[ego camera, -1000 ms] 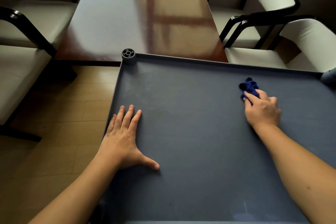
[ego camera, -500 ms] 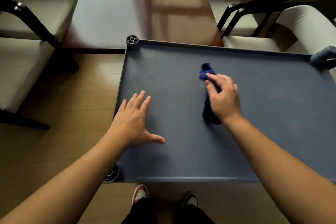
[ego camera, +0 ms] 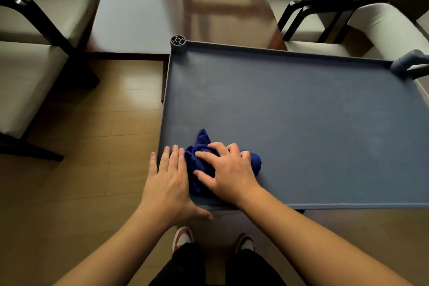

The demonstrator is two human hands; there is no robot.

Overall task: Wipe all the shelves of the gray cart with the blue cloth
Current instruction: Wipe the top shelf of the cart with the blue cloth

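Right hand presses the bunched cloth at the cart's near-left corner; left hand lies flat, empty, on that edge. Lower shelves, unseen, likely remain.

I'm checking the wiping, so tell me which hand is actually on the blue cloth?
The right hand: it presses the blue cloth onto the cart shelf. The left hand lies flat beside it at the shelf's left edge.

Crumpled dark-blue fabric cloth lies bunched on top shelf of gray plastic cart, near its front-left corner, partly covered. Shelf is flat w/ low raised rim, round post cap at far-left corner.
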